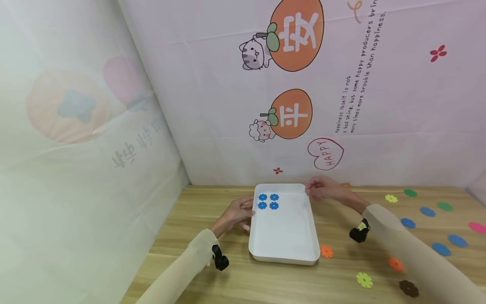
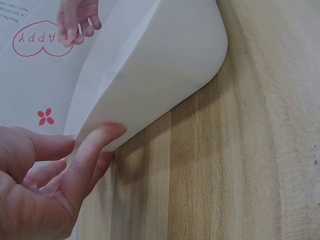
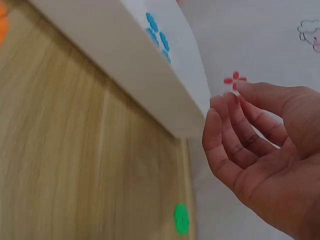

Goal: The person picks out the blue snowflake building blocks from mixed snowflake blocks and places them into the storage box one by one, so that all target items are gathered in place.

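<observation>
White tray (image 1: pixel 286 236), lower centre of head view, sits between both hands. Left hand (image 1: pixel 236 212) on its left wall: fingers loosely spread, touching the outside, released. Right hand (image 1: pixel 323 188) at its upper-right corner: relaxed, fingers lightly curved; can't tell if touching. Counts: four blue discs (image 1: pixel 274 205) in tray's upper left; on table (image 1: pixel 212 198), lower right: four loose blues (image 1: pixel 427 211), two greens (image 1: pixel 445 206), two yellows (image 1: pixel 364 280), one pink (image 1: pixel 477 227), one brown (image 1: pixel 409 289), two oranges (image 1: pixel 327 251) plainly visible.
</observation>
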Demonstrator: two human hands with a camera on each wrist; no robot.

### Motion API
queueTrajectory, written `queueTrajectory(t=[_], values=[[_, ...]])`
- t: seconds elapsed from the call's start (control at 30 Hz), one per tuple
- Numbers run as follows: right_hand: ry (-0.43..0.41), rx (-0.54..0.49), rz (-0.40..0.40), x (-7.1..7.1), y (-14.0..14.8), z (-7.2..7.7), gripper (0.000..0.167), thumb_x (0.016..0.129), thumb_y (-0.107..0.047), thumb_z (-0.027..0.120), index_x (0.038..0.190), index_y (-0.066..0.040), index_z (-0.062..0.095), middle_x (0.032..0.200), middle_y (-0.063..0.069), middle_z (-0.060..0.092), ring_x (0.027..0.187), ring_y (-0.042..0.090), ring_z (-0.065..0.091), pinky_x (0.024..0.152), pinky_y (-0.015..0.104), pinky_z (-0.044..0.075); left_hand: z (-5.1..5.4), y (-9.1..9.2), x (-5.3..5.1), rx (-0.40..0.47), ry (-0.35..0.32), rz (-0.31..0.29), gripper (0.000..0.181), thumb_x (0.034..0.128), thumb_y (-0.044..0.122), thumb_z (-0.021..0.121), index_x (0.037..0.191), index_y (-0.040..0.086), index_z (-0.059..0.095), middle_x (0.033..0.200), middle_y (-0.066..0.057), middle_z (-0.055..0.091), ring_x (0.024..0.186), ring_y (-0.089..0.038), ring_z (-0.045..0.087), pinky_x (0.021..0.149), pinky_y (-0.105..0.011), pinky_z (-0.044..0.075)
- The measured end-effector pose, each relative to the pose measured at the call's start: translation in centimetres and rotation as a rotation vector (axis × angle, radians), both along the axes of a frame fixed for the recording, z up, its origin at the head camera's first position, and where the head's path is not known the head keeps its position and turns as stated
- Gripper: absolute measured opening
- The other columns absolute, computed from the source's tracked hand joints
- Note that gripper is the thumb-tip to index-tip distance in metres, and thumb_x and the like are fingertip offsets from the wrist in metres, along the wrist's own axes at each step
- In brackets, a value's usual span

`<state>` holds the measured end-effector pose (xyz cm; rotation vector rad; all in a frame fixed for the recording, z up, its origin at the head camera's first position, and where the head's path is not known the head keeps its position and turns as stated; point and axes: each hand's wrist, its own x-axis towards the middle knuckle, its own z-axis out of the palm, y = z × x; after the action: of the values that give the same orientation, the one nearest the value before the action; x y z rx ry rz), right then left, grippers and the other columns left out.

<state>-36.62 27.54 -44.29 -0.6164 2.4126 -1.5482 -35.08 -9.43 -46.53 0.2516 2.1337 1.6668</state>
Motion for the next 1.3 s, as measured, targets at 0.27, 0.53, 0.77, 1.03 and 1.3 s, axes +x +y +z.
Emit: queueTrajectory(t=[0.27,0.53,0.77,1.03,1.3], values=[[0.017,0.059,-0.058,0.3,5.2,-0.7,0.025,0.105,-0.011,0.062,0.118,0.011,0.061,0.101,0.012,0.073,0.086,0.021,0.070,0.074,0.037,0.066,-0.1,-0.3,0.3,-0.004,0.009,0.013,0.064,0.1005,0.000,0.066,0.160,0.006,0.042,0.152,-0.029,0.052,0.119,-0.040,0.069,0.060,-0.034,0.068],[-0.045,0.142,-0.194,1.9,11.5,-1.3,0.035,0.107,-0.019,0.062,0.130,0.008,0.059,0.119,0.005,0.073,0.095,0.013,0.070,0.081,0.033,0.066,-0.1,0.2,0.0,-0.011,0.004,0.019,0.064,0.1002,-0.001,0.066,0.159,0.007,0.043,0.150,-0.029,0.054,0.115,-0.039,0.072,0.061,-0.035,0.069],[-0.013,0.105,-0.275,3.2,16.1,-2.9,0.015,0.109,-0.015,0.058,0.118,-0.015,0.070,0.094,-0.001,0.071,0.078,0.012,0.064,0.063,0.030,0.060,-0.1,0.0,0.0,-0.012,0.009,0.010,0.064,0.1003,0.000,0.066,0.160,0.007,0.042,0.150,-0.029,0.053,0.115,-0.039,0.072,0.062,-0.036,0.069],[0.038,0.183,-0.295,4.3,16.8,-3.4,0.014,0.108,-0.011,0.056,0.117,-0.010,0.068,0.090,0.003,0.069,0.074,0.013,0.060,0.060,0.027,0.056,-0.5,-0.5,0.3,-0.007,0.002,0.034,0.064,0.0999,0.000,0.067,0.159,0.007,0.043,0.149,-0.029,0.055,0.114,-0.038,0.072,0.064,-0.037,0.069],[0.068,0.202,-0.239,4.6,17.2,-4.0,0.023,0.108,-0.006,0.055,0.123,0.010,0.059,0.105,0.011,0.069,0.085,0.014,0.069,0.071,0.033,0.067,-0.3,-0.1,0.2,-0.012,0.003,0.040,0.063,0.0999,0.001,0.068,0.158,0.008,0.045,0.148,-0.028,0.056,0.113,-0.037,0.072,0.061,-0.035,0.069]])
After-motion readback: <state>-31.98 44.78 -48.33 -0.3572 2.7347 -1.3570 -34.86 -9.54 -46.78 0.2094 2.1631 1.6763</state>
